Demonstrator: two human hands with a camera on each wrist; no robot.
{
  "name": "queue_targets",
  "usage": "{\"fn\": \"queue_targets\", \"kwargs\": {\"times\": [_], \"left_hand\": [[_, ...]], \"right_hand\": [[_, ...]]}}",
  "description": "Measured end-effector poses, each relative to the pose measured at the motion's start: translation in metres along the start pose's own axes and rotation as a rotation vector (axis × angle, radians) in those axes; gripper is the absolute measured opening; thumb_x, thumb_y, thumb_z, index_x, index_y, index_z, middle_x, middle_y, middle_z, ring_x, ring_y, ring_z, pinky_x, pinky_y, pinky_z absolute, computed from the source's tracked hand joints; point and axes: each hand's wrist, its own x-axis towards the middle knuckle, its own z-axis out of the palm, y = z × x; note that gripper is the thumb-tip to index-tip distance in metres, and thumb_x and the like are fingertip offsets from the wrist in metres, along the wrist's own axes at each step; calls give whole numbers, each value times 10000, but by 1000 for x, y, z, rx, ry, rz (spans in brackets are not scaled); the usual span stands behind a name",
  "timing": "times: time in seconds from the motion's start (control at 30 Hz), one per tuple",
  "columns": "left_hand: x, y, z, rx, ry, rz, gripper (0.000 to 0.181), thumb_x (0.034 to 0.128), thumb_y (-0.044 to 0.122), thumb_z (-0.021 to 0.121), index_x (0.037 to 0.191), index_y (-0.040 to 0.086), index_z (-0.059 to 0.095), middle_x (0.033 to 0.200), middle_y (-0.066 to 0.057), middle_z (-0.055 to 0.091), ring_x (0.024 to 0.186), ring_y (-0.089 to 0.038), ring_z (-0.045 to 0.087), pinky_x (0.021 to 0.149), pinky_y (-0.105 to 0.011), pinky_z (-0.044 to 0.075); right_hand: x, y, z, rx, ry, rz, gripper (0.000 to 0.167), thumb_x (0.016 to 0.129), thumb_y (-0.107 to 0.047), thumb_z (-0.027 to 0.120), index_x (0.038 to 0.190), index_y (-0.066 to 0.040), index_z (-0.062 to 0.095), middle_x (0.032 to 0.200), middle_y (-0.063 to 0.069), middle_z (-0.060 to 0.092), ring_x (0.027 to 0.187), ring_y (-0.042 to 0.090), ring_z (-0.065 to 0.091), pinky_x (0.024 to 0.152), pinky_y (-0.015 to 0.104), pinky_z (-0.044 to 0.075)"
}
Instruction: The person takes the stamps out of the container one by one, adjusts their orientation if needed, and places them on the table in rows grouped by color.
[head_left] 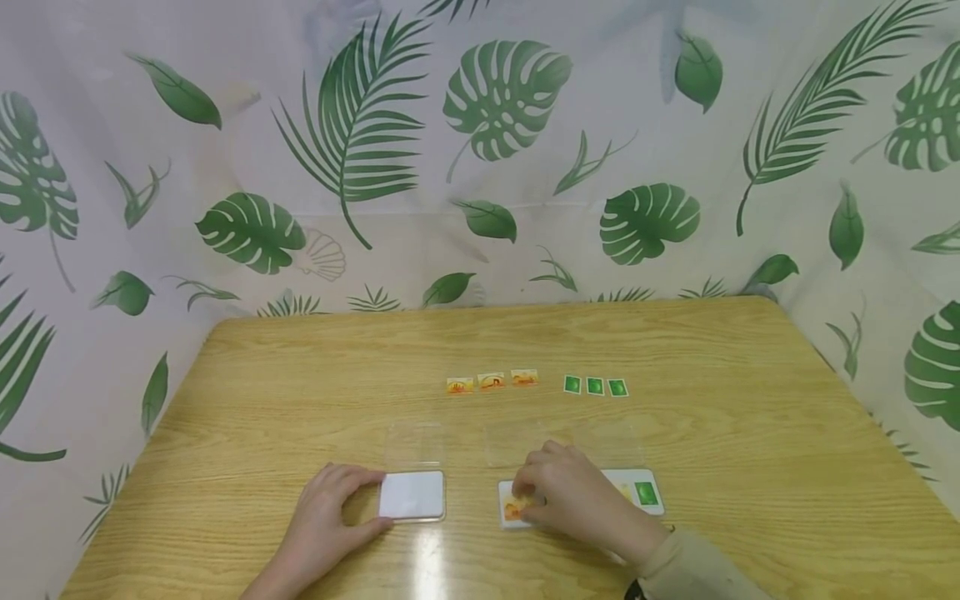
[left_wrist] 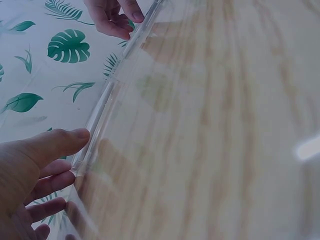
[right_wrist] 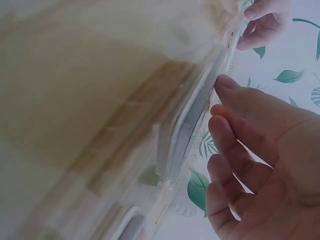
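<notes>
My left hand (head_left: 326, 512) spans the left end of a white card in a clear case (head_left: 412, 495), a fingertip on the far corner and the thumb on the near one. In the left wrist view, the thumb and fingers meet the case's transparent edge. Over a second white card in a case (head_left: 504, 521), my right hand (head_left: 570, 500) has curled fingers and thumb pinching a small orange picture card (head_left: 513, 510), partly covered by the fingers. Right of that hand, another white card (head_left: 657, 507) bears a green picture (head_left: 647, 493); the hand hides its left part.
Farther back, three clear plastic pieces (head_left: 415, 442) lie in a row. Behind them are three small orange picture cards (head_left: 492, 382) and three small green cards (head_left: 595, 386). A leaf-patterned cloth (head_left: 405, 167) hangs around the wooden table (head_left: 300, 383).
</notes>
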Motion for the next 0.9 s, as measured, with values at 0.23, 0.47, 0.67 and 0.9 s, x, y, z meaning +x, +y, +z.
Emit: {"fn": "queue_targets", "kwargs": {"times": [0.23, 0.47, 0.67, 0.9], "left_hand": [[0, 0, 0, -6, 11, 11, 475, 642, 256, 883, 1061, 132, 696, 1055, 35, 648, 1055, -217, 541, 1010, -521, 320], [0, 0, -2, -2, 11, 15, 466, 652, 289, 880, 1059, 155, 697, 1049, 72, 642, 1023, -163, 534, 944, -493, 377], [-1, 0, -2, -4, 7, 7, 473, 647, 277, 881, 1062, 145, 697, 1053, 57, 644, 1037, -185, 533, 968, -501, 358], [0, -1, -1, 0, 4, 7, 473, 653, 298, 878, 1067, 162, 695, 1058, 69, 641, 1041, -183, 532, 971, -504, 356]], "right_hand": [[0, -1, 0, -26, 15, -10, 192, 719, -249, 819, 860, -152, 733, 853, -94, 648, 789, 58, 453, 702, 266, 402], [1, -3, -2, -23, 15, -22, 168, 724, -229, 818, 847, -152, 734, 824, -106, 635, 783, 61, 452, 698, 274, 394], [1, -4, -1, -20, 16, -14, 150, 724, -209, 814, 836, -149, 736, 800, -114, 624, 779, 57, 444, 705, 276, 392], [2, -3, 0, -46, 15, -4, 131, 723, -200, 810, 823, -158, 737, 769, -124, 601, 761, 58, 429, 697, 279, 386]]}}
